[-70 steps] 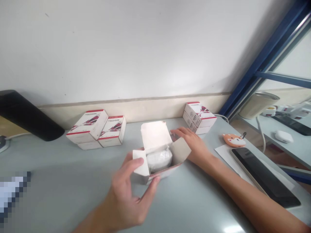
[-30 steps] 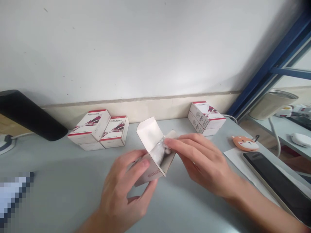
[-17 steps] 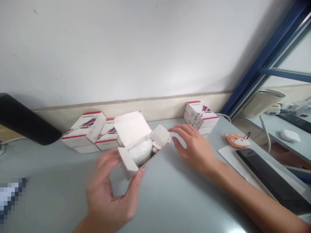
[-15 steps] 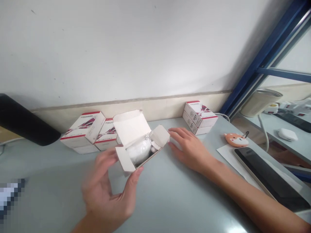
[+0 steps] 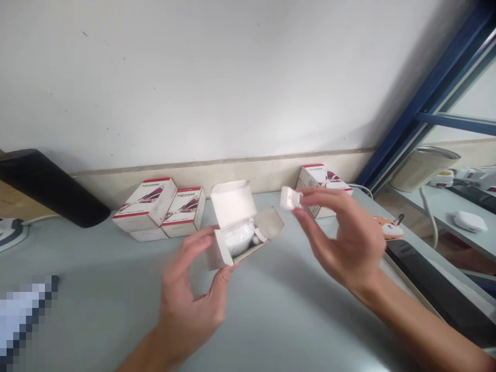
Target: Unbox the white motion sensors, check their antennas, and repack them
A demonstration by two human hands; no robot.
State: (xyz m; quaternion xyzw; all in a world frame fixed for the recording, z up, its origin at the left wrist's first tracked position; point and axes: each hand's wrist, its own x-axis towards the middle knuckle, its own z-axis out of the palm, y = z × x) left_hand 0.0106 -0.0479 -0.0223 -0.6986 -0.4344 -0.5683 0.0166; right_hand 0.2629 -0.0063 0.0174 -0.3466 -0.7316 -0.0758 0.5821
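My left hand (image 5: 194,289) grips a small white cardboard box (image 5: 220,250) by its near end, fingers on one side and thumb on the other. The box is tilted with its flaps up. Inside lie a rounded white item in clear plastic wrap (image 5: 239,237) and a smaller white piece (image 5: 259,237). To the right of the box, my right hand (image 5: 344,232) pinches a small white block-shaped plastic part (image 5: 290,198) between thumb and fingertips. What kind of part it is cannot be made out.
Closed white-and-red boxes (image 5: 149,204) stand along the wall at left, and more boxes (image 5: 323,178) at right behind my right hand. A black cylinder (image 5: 54,186) leans in at far left. A dark phone-like slab (image 5: 430,284) and an orange animal-faced item (image 5: 389,228) lie at right.
My right hand has lifted off the desk by the right-hand boxes and now holds the small white part. The open box in my left hand sits further right in view; the camera has shifted slightly.
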